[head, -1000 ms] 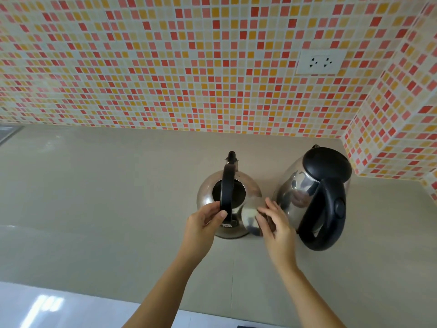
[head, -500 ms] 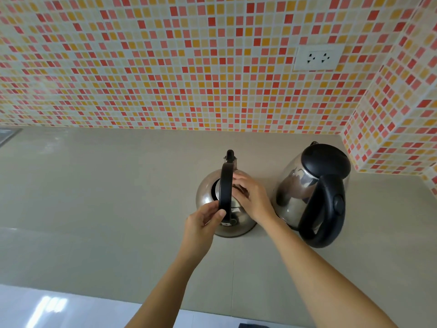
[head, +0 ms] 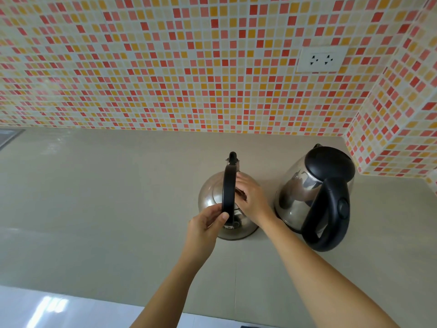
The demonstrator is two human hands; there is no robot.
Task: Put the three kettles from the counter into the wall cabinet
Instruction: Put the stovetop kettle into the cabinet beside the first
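Observation:
A round steel stovetop kettle (head: 209, 197) with a black arched handle stands on the beige counter (head: 106, 197). My left hand (head: 205, 229) grips the near end of that handle. My right hand (head: 251, 200) rests on top of the kettle, fingers pressed on its lid, which is mostly hidden under the hand. To the right stands a taller steel electric kettle (head: 314, 197) with a black lid and a black loop handle, untouched. No third kettle and no wall cabinet are in view.
A mosaic-tiled wall (head: 165, 67) in red, orange and cream rises behind the counter and turns a corner at the right. A white socket (head: 320, 59) sits on the wall above the electric kettle. A sink edge (head: 9, 136) shows at far left.
My right hand carried the lid from beside the kettle up onto its opening and now presses it down. My left hand stayed on the handle.

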